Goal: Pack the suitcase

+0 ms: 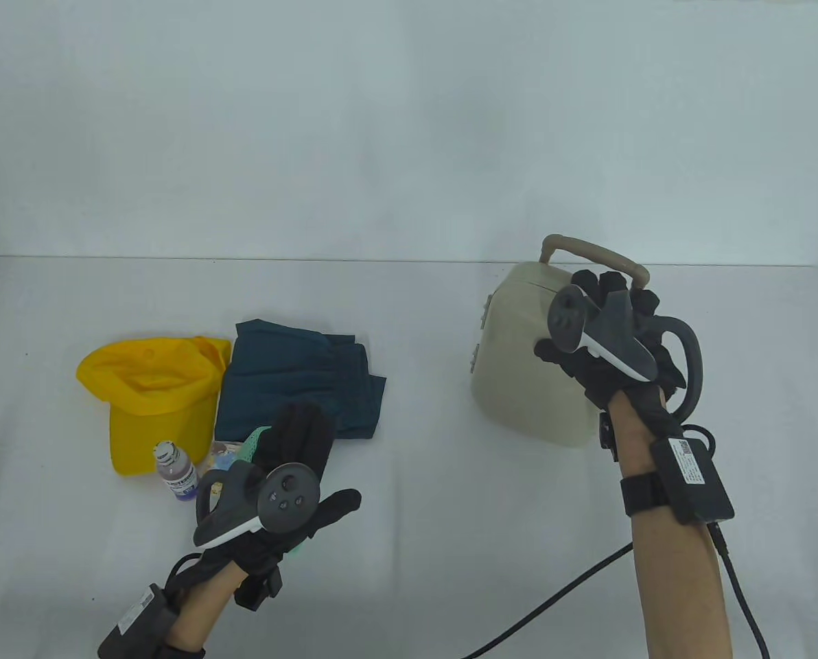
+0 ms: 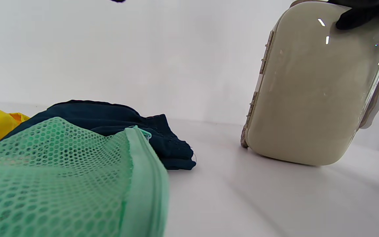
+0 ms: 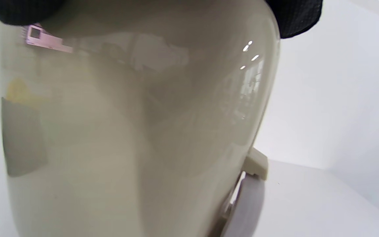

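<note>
While the closed suitcase (image 1: 519, 357) is gripped upright by the right hand (image 1: 608, 329), a green mesh pouch (image 2: 61, 177) is covered by the flat-fingered left hand (image 1: 292, 467); laying down and opening is judged next.

A glossy, smooth hard shell, seemingly plastic, is shown by the beige suitcase (image 2: 311, 95) at 3 o'clock. Matt woven cloth is seen in the yellow cap (image 1: 149, 391) and the dark teal garment (image 1: 299, 384) at 9 o'clock. An open honeycomb mesh is shown by the green pouch (image 2: 61, 184), and clear plastic by the small bottle (image 1: 176, 473).
</note>
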Demonstrator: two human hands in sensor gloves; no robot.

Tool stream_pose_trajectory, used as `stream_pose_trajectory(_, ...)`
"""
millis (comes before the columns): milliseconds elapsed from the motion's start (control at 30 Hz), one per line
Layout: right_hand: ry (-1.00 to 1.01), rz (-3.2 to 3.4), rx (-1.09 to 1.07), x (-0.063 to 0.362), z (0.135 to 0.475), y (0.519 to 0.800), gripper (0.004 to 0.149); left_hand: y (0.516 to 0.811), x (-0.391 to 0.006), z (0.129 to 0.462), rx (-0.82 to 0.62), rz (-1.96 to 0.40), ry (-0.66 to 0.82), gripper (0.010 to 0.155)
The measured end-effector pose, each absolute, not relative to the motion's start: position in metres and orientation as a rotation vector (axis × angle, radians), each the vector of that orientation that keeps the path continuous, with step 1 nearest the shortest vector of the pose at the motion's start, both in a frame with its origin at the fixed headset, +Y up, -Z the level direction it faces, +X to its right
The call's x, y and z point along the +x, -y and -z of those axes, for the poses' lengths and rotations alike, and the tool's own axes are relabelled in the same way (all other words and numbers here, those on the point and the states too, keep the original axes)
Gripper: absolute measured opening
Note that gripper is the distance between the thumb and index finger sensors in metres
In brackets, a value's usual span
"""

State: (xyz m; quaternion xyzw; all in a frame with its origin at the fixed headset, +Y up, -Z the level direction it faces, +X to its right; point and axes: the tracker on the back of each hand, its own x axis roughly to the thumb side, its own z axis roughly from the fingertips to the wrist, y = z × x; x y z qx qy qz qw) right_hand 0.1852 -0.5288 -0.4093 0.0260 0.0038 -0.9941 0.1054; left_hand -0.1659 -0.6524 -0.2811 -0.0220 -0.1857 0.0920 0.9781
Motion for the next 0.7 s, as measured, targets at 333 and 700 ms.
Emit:
stream_pose_trajectory(333,-0.032,2.931,-0.222,0.158,0.395,0.53,0.099,0.64,-0.141,0.304,-0.117,-0.212,0.365,0.096)
stream_pose_trajectory(700,-0.034,2.874,-0.33,0.136,0.397,0.53,0.105,0.663,-0.106,0.384,-0.382,-0.641,0.144,0.103)
